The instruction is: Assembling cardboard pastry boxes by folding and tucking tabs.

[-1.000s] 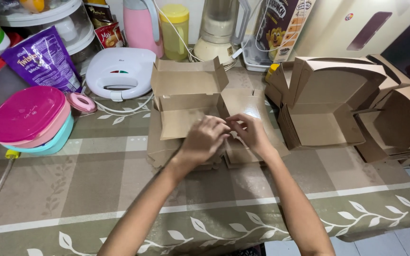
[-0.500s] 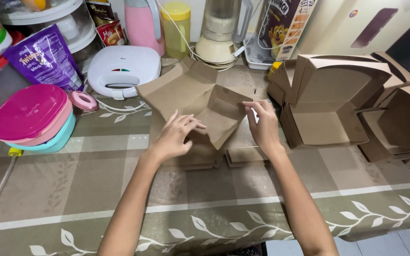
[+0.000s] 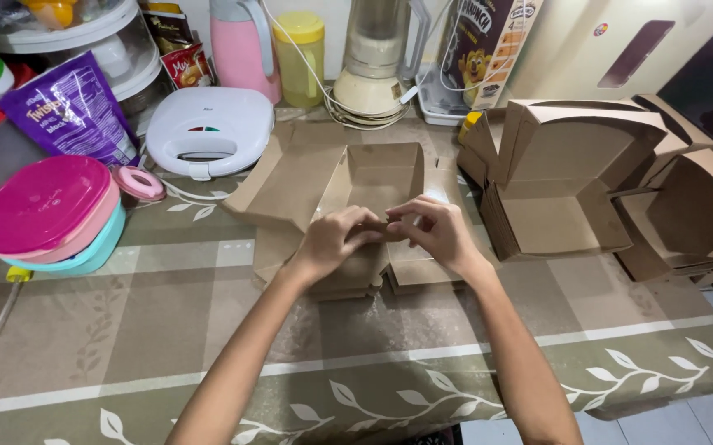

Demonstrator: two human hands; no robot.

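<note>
**Folding a brown box**

On the left we see pink and blue bowls (image 3: 43,216) stacked on the table (image 3: 126,330). Behind them lie a purple bag (image 3: 72,107) and a white sandwich maker (image 3: 208,130).

In the middle, our left hand (image 3: 336,243) and right hand (image 3: 434,233) are close together. Both pinch the near edge of a brown box (image 3: 373,177). The box sits open on a flat pile of unfolded boxes (image 3: 410,276). Its lid flap (image 3: 286,177) leans out to the left. The walls are up at the back and sides. We think the near side is the part being tucked in now, so this box looks almost made. The lid is not shut yet.

On the right, made boxes (image 3: 570,177) stand open, some tucked inside others. So some are done, and the flat pile looks like what is left.

The table has a green and tan cloth with white leaves. At the back stand a pink jug (image 3: 245,49), a yellow jar (image 3: 299,49) and a blender (image 3: 377,58). It looks like a kitchen.
</note>
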